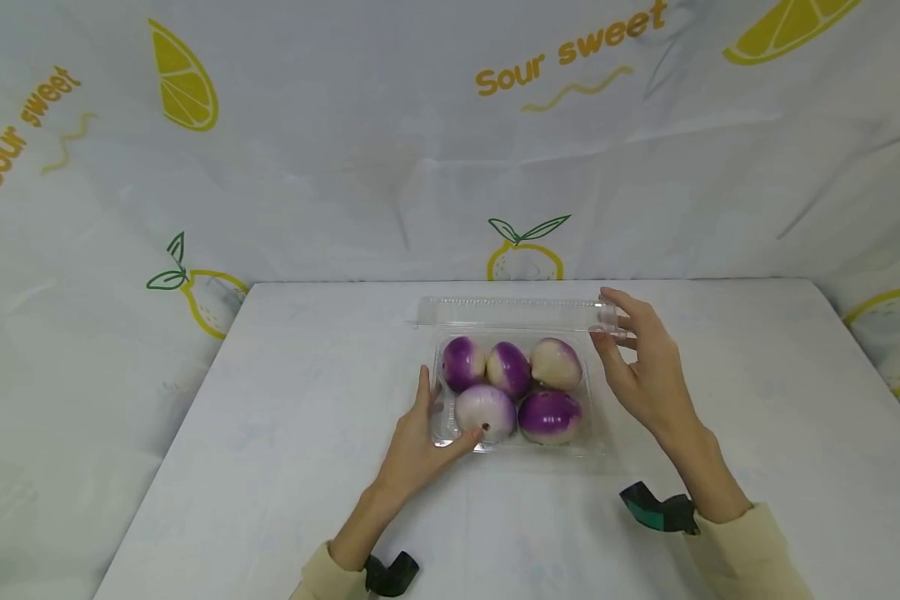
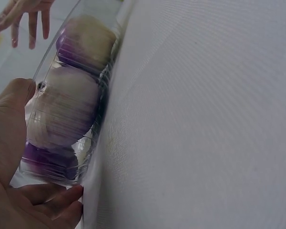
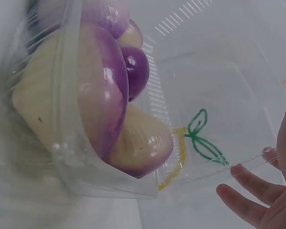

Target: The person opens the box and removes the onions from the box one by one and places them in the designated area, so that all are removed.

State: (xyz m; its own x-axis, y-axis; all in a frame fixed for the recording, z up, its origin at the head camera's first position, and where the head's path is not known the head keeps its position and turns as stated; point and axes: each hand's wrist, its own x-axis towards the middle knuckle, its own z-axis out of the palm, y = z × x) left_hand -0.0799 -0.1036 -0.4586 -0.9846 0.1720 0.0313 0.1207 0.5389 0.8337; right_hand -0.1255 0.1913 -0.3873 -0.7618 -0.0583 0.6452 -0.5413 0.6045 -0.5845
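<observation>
A clear plastic clamshell box (image 1: 444, 435) holds several purple-and-white round vegetables, seemingly turnips (image 1: 551, 417). Its lid (image 1: 517, 313) stands raised along the far side. My left hand (image 1: 418, 446) grips the near left corner. In the left wrist view, the thumb lies over the rim of the box (image 2: 31, 160) and the fingers bend round the lower corner. At the lid's right end, my right hand (image 1: 648, 367) holds the edge between thumb and fingers. The right wrist view shows its fingertips (image 3: 243, 174) at the lid's edge, with the thumb hidden.
A white-covered table (image 1: 285, 433) lies under the box. Behind it hangs a pale cloth (image 1: 330, 208) printed with lemons and lettering. Dark wrist mounts (image 1: 392, 575) sit at both sleeves.
</observation>
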